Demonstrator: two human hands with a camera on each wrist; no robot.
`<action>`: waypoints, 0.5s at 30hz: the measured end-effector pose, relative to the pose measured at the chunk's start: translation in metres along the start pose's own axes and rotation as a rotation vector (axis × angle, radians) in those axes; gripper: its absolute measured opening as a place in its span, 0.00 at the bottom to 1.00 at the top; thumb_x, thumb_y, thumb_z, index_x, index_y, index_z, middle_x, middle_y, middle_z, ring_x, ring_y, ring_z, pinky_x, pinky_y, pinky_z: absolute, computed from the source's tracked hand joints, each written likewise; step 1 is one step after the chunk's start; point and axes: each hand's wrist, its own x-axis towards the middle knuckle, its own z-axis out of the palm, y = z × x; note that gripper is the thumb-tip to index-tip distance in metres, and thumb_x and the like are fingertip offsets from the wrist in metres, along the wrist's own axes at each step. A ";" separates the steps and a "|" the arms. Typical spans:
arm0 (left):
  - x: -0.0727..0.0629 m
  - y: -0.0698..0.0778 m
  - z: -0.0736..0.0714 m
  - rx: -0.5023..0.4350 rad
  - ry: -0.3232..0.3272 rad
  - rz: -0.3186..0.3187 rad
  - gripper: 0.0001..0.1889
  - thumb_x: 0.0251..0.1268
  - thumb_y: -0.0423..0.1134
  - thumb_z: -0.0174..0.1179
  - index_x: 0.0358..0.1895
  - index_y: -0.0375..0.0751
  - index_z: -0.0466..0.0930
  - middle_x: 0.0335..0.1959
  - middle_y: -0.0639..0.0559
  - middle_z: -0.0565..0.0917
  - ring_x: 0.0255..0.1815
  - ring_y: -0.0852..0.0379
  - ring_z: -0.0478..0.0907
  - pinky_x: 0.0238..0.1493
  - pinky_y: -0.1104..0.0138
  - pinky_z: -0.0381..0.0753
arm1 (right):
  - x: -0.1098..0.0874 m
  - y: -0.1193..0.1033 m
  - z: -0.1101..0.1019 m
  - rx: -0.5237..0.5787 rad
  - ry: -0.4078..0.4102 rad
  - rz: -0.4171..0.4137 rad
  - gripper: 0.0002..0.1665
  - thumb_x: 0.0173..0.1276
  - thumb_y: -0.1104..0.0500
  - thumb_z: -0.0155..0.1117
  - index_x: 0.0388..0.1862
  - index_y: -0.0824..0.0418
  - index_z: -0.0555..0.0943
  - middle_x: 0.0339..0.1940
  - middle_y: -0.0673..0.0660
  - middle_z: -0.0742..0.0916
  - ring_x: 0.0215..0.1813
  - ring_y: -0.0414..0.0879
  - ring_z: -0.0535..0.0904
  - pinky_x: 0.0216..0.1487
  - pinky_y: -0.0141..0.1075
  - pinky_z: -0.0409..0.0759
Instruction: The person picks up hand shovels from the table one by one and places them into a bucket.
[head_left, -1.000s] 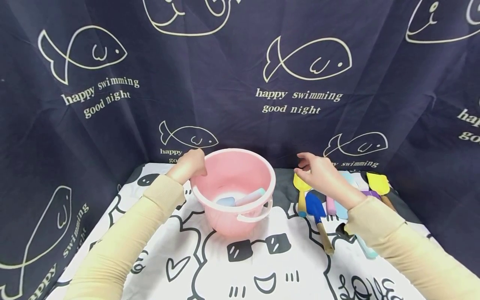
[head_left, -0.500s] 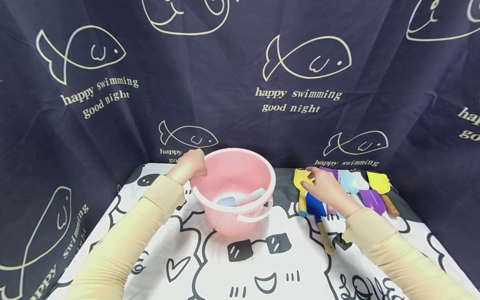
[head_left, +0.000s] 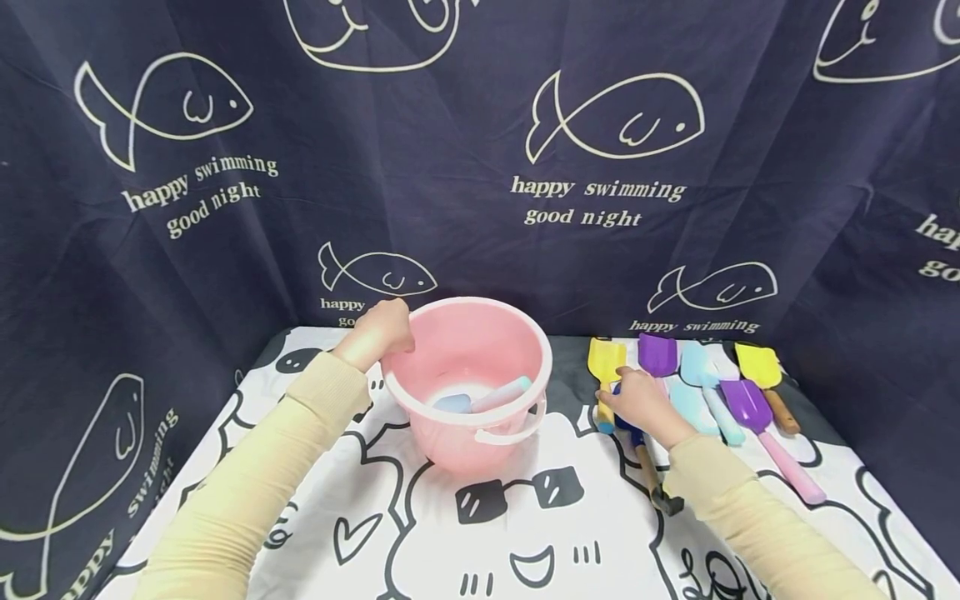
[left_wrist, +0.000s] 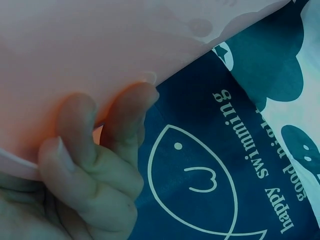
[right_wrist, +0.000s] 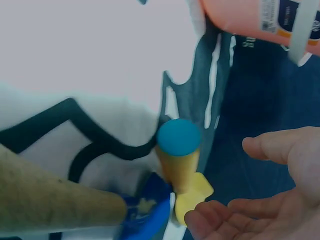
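Note:
My left hand (head_left: pixel 381 329) grips the rim of a pink bucket (head_left: pixel 468 446), and in the left wrist view its fingers (left_wrist: pixel 75 120) press the bucket's wall. Inside the bucket lies a toy shovel with a pale blue blade and a pink, turquoise-tipped handle (head_left: pixel 498 395). Over at the row of shovels, my right hand (head_left: pixel 647 404) hovers beside a yellow shovel (head_left: pixel 606 360). The right wrist view shows its thumb held apart from the fingers, fingertips overlapping the yellow blade (right_wrist: pixel 192 200). Partly hidden under this hand is a blue shovel (right_wrist: pixel 147 212) with a wooden handle (head_left: pixel 648 471).
Right of that hand lie a purple shovel with a pink handle (head_left: pixel 746 404), a light blue one (head_left: pixel 697 367) and a yellow one with a wooden handle (head_left: pixel 759 367). Another purple blade (head_left: pixel 657 354) is behind. A dark curtain (head_left: pixel 465 167) hangs at the table's back edge.
My right hand has moved from above the back of the shovels down and toward me, uncovering the purple and light blue shovels. My left hand and the bucket stay in place.

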 end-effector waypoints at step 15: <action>-0.002 0.002 -0.003 0.025 -0.014 -0.003 0.19 0.44 0.36 0.64 0.41 0.30 0.79 0.39 0.36 0.82 0.30 0.47 0.78 0.32 0.56 0.79 | 0.015 0.008 0.017 0.015 -0.056 0.080 0.22 0.60 0.53 0.61 0.15 0.59 0.64 0.14 0.51 0.67 0.19 0.46 0.66 0.23 0.34 0.64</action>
